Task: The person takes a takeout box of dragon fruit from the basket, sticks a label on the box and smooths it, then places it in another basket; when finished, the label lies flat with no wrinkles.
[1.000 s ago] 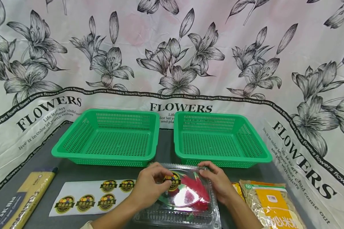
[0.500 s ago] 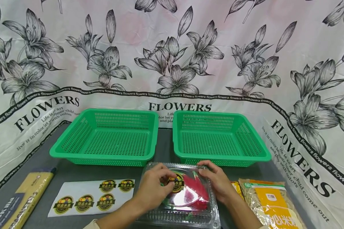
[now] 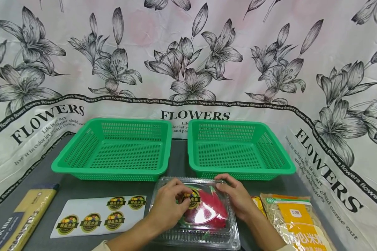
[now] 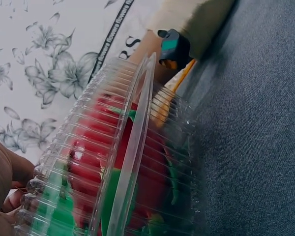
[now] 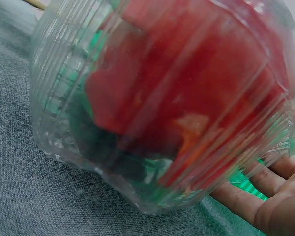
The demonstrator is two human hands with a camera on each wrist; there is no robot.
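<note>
A clear plastic clamshell box (image 3: 204,238) stands on the table in front of me, lid down. Inside it are red, green-tipped fruits that look like dragon fruit (image 3: 212,205). Over the lid my left hand (image 3: 166,205) pinches the left edge of a round black-and-gold fruit sticker (image 3: 193,199); whether the sticker touches the lid all over I cannot tell. My right hand (image 3: 238,198) grips the box's far right corner, thumb on the lid side. In the right wrist view its fingers (image 5: 241,201) lie against the box wall. To the left lies a white sticker sheet (image 3: 97,228) with several similar stickers.
Two green plastic baskets (image 3: 113,172) (image 3: 245,170) stand side by side behind the box. A pasta pack (image 3: 28,219) lies at the far left. On the right are a noodle bag (image 3: 296,219) and a small yellow packet (image 3: 258,205). A flower-printed cloth (image 3: 194,69) hangs behind.
The left hand has shifted slightly right over the lid, and the sticker has turned a little and shows more of its face. The right hand keeps its grip on the box corner.
</note>
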